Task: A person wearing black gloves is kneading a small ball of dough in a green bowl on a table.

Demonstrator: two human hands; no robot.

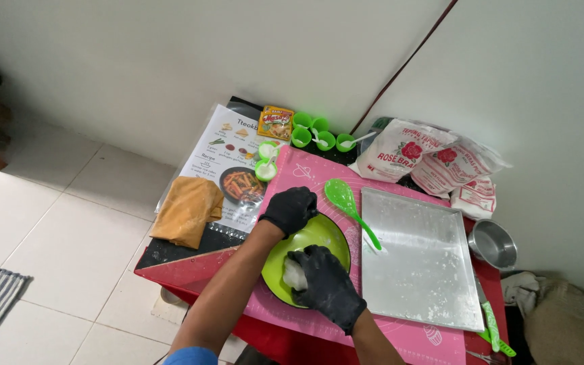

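one view only, from a camera worn on the head, well above a small table [170,253] and looking steeply down. it faces the white wall [238,54] behind, which fills the top of the frame. the view is tilted, so the table's edges run slantwise. tiled floor [55,223] shows at left. both forearms enter from the bottom edge, near the lens.

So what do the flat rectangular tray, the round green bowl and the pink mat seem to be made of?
The flat rectangular tray looks like bare metal, probably aluminium: dull silver sheen, dusted with white powder. The round green bowl seems to be glossy plastic, judging by its bright even colour and soft shine. The pink mat looks like matte silicone or flexible plastic, lying flat with printed white drawings.
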